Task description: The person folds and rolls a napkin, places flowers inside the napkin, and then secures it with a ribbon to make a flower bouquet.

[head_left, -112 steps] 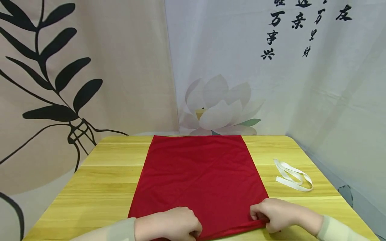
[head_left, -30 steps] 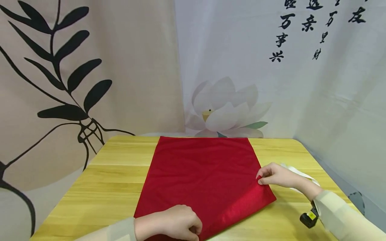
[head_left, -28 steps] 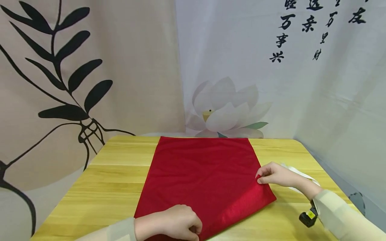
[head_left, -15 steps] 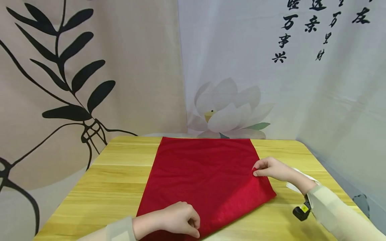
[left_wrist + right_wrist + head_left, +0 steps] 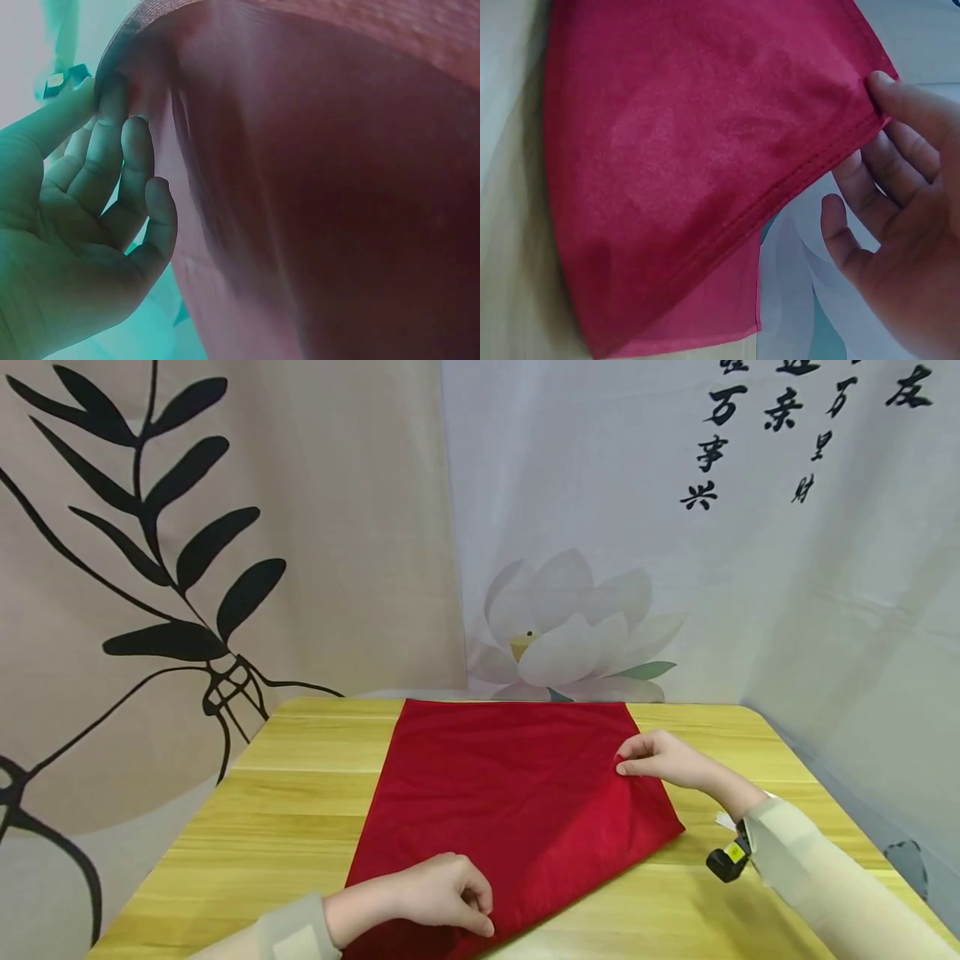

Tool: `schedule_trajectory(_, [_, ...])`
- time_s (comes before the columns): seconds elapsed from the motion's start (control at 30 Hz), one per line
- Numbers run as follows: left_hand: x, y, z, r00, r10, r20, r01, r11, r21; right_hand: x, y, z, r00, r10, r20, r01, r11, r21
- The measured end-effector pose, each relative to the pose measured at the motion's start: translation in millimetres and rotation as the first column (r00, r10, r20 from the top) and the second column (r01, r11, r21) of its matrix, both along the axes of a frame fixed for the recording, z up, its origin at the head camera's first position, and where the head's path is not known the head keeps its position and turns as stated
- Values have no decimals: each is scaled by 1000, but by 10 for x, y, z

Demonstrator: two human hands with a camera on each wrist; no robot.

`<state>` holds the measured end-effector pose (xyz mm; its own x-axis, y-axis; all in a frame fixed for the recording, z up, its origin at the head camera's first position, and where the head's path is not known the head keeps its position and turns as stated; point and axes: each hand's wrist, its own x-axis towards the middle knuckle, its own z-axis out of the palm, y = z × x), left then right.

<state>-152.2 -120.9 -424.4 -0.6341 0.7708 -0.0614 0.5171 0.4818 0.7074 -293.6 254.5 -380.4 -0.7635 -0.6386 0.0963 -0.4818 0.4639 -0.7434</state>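
Note:
A red cloth lies spread over the wooden table, its near right part lifted and folding back on a slant. My right hand pinches one corner between thumb and fingers, above the cloth's right side. In the right wrist view the stitched hem of the cloth runs down from that pinch. Near the front edge, my left hand pinches the cloth between thumb and forefinger, the other fingers loosely bent. The left wrist view has the raised cloth hanging beside the palm.
The wooden table shows bare on both sides of the cloth. A white ribbon is mostly hidden behind the right forearm. A small black device sits at the right wrist. A printed fabric backdrop hangs behind.
My right hand has carried the near right corner up, away from me and leftward, turning that side over. My left hand has risen slightly at the front edge. The forearm now covers most of the ribbon.

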Motion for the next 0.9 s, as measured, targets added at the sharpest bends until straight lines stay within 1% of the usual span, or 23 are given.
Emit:
schedule_trajectory(0.1, [-16, -15, -6, 1000, 13, 22, -13, 1000, 20, -32, -19, -5, 1000, -14, 16, 14, 1000, -4])
schedule_trajectory(0.27, [-46, -42, -13, 999, 41, 24, -41, 999, 12, -98, -62, 9, 998, -44, 36, 45, 999, -4])
schedule_trajectory(0.5, [-74, -117, 0, 993, 88, 77, -90, 996, 20, -187, -167, 63, 996, -73, 47, 72, 997, 7])
schedule_trajectory(0.7, [-86, -158, 15, 992, 100, 74, -103, 994, 36, -263, -266, 95, 996, -81, 43, 80, 997, 5])
schedule_trajectory(0.83, [-113, -179, 8, 992, 105, 71, -109, 993, 48, -311, -327, 112, 996, -81, 33, 81, 997, -5])
schedule_trajectory(0.9, [-128, -190, -1, 991, 109, 79, -113, 992, 54, -336, -348, 113, 996, -78, 35, 79, 997, -12])
